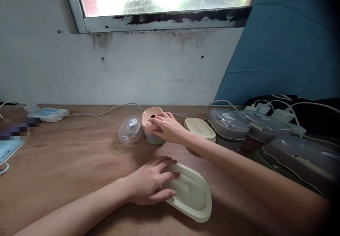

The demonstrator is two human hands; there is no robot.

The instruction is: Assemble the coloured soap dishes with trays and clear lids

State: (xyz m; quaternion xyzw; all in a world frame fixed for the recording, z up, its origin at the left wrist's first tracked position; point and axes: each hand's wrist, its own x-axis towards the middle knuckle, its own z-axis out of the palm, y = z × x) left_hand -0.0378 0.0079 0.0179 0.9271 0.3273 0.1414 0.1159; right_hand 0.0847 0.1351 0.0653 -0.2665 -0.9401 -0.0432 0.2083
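My right hand (171, 127) reaches across to a peach-coloured bowl (149, 112). Its fingers go over the bowl's right rim and the thumb presses near the front wall. The bowl is tilted on top of a container with a green base (155, 140). Closer to me, my left hand (151, 181) lies with fingers spread over the left end of a pale yellow rounded lid (192, 191), hiding that end. Left of the peach bowl are clear plastic lids (130, 131) with a round label. Right of it lie stacked pale yellow lids (200, 127), partly behind my right forearm.
Several lidded containers line the right side, including a grey-lidded one (228, 121) and a large one (305, 158) near my right arm. A white power strip (49, 114) and its cable run along the wall. A light-blue item (9, 149) sits at the left edge.
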